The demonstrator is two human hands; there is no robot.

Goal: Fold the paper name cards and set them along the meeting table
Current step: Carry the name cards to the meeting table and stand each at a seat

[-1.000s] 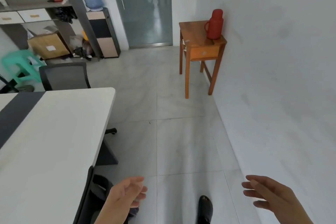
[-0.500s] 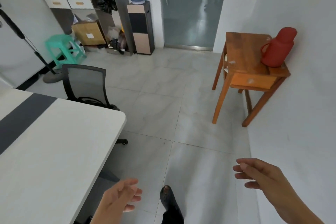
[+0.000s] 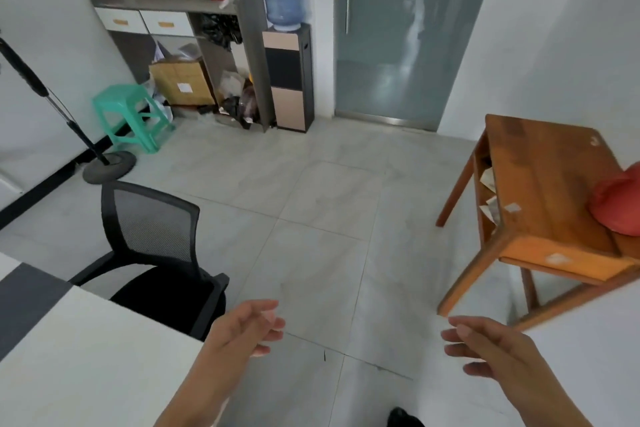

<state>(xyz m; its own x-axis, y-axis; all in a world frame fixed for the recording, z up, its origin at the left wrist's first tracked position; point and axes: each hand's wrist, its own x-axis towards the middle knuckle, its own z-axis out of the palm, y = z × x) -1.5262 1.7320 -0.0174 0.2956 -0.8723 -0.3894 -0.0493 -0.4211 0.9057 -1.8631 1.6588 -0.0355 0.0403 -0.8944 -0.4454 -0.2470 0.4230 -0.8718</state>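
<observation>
Two hands: left hand (image 3: 242, 329) and right hand (image 3: 491, 347) empty, fingers loosely spread.
Tabletop (image 3: 86, 357): corner beside left hand.
Floor (image 3: 329, 236): open between chair (image 3: 156, 253) and wooden side table (image 3: 547, 198).

Bright even daylight, blurred and warped edges.

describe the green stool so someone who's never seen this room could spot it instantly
Start at the frosted glass door on the far wall and go left past the water dispenser and the grey shelf unit. The green stool stands on the floor at that unit's left end, beside a black floor stand's round base. It is the only mint-green thing there, low and four-legged.
</observation>
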